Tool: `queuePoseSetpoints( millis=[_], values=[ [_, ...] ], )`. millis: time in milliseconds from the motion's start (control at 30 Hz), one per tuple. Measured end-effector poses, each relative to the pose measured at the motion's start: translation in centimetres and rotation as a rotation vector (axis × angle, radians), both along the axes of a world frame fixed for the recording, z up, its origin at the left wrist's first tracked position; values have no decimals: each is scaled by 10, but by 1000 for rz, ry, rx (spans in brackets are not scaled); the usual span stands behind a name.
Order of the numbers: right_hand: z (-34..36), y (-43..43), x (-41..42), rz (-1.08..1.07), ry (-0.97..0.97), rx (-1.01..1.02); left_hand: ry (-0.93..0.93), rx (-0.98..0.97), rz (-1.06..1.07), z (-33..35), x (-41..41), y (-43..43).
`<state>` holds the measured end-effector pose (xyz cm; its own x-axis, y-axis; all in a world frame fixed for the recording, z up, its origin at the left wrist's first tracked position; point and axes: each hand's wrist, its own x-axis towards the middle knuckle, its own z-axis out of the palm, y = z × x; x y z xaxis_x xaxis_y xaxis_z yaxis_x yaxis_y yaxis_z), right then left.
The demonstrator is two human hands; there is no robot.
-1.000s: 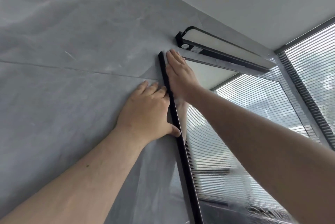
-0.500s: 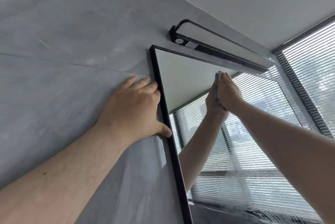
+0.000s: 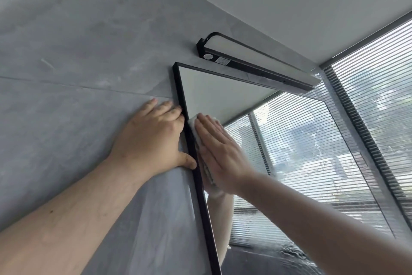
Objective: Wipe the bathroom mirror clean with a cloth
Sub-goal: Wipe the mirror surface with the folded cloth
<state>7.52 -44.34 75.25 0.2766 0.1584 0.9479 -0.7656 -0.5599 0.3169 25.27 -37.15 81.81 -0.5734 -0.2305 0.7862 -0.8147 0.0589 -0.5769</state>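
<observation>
Mirror point(image 3: 223, 96), right hand point(image 3: 219, 152) pressing white cloth point(image 3: 191, 123) flat, lamp label point(image 3: 221, 60) unreadable

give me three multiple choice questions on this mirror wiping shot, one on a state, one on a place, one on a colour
1. How is the right hand?
A. clenched, holding nothing
B. flat, pressing a white cloth on the mirror glass
C. hanging at the person's side

2. Where does the left hand rest?
A. on the mirror glass
B. on the white cloth
C. on the grey wall beside the mirror frame

3. What colour is the mirror frame?
A. black
B. white
C. gold

Answers:
1 B, its fingers lie straight over the cloth on the glass.
2 C, its palm lies on the tile left of the frame.
3 A, the thin strip round the glass is black.
</observation>
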Motion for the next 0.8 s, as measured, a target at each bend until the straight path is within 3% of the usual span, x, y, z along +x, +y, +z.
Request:
queuePoseSetpoints(
  millis=[133,333,400,600,700,800],
  values=[
    [1,-15,-17,43,-91,-9,8,-7,5,-1,1,-2],
    [-22,-45,-98,114,-759,332,7,14,17,0,-1,1],
    [-37,-49,-117,65,-845,417,11,18,20,1,-1,1],
    [-46,-49,-115,144,-930,406,13,38,43,2,-2,4],
    [-42,-42,-89,157,-775,289,23,42,40,1,-2,4],
    [-35,-20,-48,83,-443,237,17,43,48,1,-3,3]
  ],
)
